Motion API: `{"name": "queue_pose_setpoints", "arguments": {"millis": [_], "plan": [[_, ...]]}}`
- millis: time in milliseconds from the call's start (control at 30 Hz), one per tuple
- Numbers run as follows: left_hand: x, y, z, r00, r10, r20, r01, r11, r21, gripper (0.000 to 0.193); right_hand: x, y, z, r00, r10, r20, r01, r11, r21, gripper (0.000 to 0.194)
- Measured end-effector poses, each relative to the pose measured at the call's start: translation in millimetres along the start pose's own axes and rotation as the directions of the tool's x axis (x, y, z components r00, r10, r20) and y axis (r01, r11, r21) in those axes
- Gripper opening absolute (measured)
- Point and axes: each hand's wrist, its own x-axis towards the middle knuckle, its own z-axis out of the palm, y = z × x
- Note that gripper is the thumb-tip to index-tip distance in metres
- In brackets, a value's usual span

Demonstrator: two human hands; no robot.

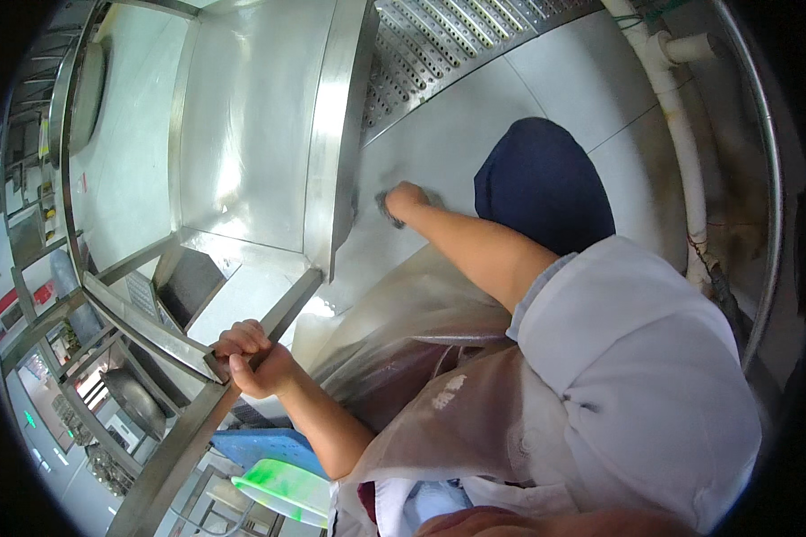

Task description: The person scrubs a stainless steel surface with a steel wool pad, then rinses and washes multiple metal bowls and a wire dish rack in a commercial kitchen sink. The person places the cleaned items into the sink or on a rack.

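My left hand point(258, 359) is closed around a square steel bar point(294, 305) of a metal rack frame, with the thumb and fingers wrapped over it. To the upper right, my right hand point(406, 200) is low by the tiled floor point(443, 144), its fingers closed on a small dark grey scouring pad point(391, 209), which looks like steel wool. The hand is slightly blurred and covers part of the pad. Beside it, a steel shelf point(245, 121) with a raised edge belongs to the rack. A translucent apron point(403, 295) hangs between my arms.
A perforated steel drain grate point(436, 47) lies in the floor beyond the shelf. White pipes point(675, 127) and a curved metal rail point(772, 168) run at the right. My navy-covered knee point(544, 181) is near my right forearm. A green-and-white basin point(285, 486) and a metal wok point(134, 403) stand lower left.
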Motion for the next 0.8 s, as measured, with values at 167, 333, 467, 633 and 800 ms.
{"name": "queue_pose_setpoints", "arguments": {"millis": [167,333,467,633,800], "plan": [[-1.5,2.5,-0.3,0.998,-0.031,0.052,0.032,0.999,-0.019,0.022,20.8,-32.7,66.2,0.944,0.256,-0.206,-0.039,0.711,0.702,0.041],[-0.2,4.3,-5.1,0.99,-0.108,0.096,0.11,0.994,-0.017,0.024,110.0,-87.2,-55.2,0.93,0.275,-0.243,0.133,0.365,0.921,0.034],[0.5,4.2,-6.8,0.985,-0.112,0.13,0.107,0.993,0.048,0.025,173.1,-125.0,-193.0,0.93,0.01,-0.368,0.353,0.259,0.899,0.038],[2.4,4.9,-2.2,0.973,-0.132,0.19,0.13,0.991,0.023,0.025,70.8,-78.7,-51.9,0.929,0.039,-0.367,0.264,0.624,0.735,0.051],[2.4,5.9,-7.3,0.974,-0.143,0.175,0.138,0.99,0.04,0.026,28.8,-37.6,48.3,0.996,0.086,-0.01,-0.06,0.771,0.634,0.038]]}}
